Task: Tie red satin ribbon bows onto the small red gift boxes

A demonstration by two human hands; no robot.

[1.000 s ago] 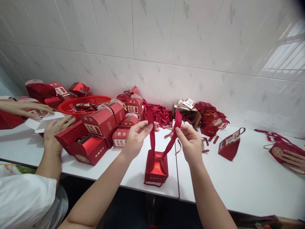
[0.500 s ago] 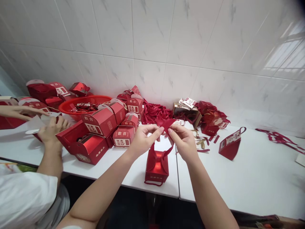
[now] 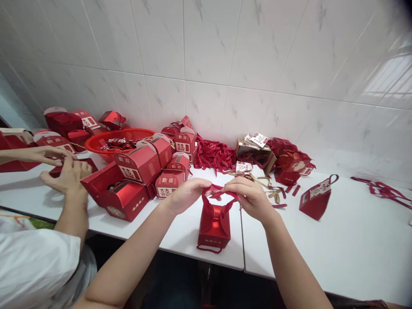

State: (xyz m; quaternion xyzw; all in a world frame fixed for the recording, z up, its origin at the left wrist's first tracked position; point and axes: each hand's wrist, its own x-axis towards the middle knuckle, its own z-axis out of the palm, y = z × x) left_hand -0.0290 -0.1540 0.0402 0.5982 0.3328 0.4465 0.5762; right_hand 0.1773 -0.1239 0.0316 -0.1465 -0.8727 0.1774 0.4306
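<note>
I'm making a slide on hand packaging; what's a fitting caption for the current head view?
Left hand and right hand hold a red ribbon above a small red box on a white table.

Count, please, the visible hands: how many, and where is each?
4. The camera wearer's left hand and right hand hold the red ribbon above the small box; two more, a farther hand and a nearer hand, are at far left. None seems hidden.

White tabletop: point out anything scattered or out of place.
Gold and red strips lie strewn past the right hand, apart from the red ribbon heap; they look scattered rather than gathered.
</note>
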